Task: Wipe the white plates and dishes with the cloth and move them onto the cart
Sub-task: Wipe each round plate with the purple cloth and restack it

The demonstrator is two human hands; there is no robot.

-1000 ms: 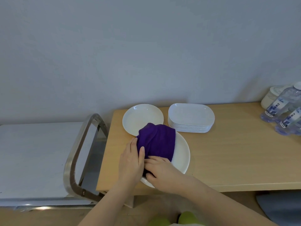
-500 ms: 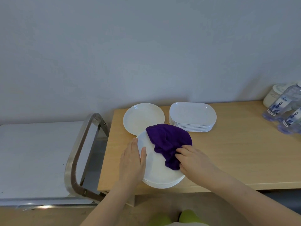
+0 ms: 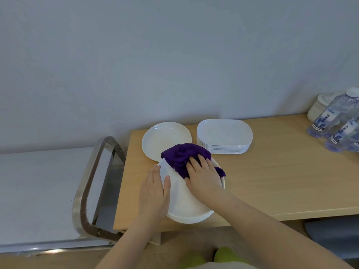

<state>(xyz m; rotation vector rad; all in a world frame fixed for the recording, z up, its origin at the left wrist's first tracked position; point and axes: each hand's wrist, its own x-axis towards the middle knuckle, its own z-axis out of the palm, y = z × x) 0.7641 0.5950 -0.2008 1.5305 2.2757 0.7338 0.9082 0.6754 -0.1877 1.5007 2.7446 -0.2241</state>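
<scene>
A person's right hand (image 3: pixel 202 171) presses the purple cloth (image 3: pixel 183 156) flat-fingered onto the top plate (image 3: pixel 182 200) of a stack on the worktop (image 3: pixel 281 181); the left hand (image 3: pixel 155 193), fingers straight, steadies its rim, the cart (image 3: pixel 38 191) lying just beyond that nearer hand.

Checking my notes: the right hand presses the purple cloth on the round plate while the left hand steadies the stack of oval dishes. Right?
Not quite. In the head view the left hand steadies the same round plate that the right hand wipes with the purple cloth. The oval dishes stand untouched.
</scene>
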